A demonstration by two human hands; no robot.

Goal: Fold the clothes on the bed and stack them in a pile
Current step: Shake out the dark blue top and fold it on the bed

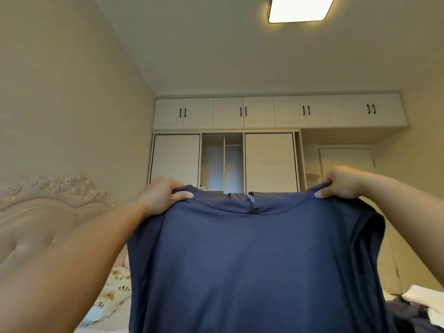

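A dark blue T-shirt (252,265) hangs spread out in front of me, held up by its shoulders with the neckline at the top. My left hand (163,194) grips its left shoulder, fingers curled over the fabric and thumb in front. My right hand (341,182) pinches the right shoulder in the same way. The shirt hides most of the bed below. A small heap of dark and white clothes (415,311) lies on the bed at the lower right.
A padded beige headboard (43,212) stands at the left, with a floral pillow (113,292) below it. A white wardrobe (223,162) with an open middle section fills the far wall. A door (348,162) is at the right.
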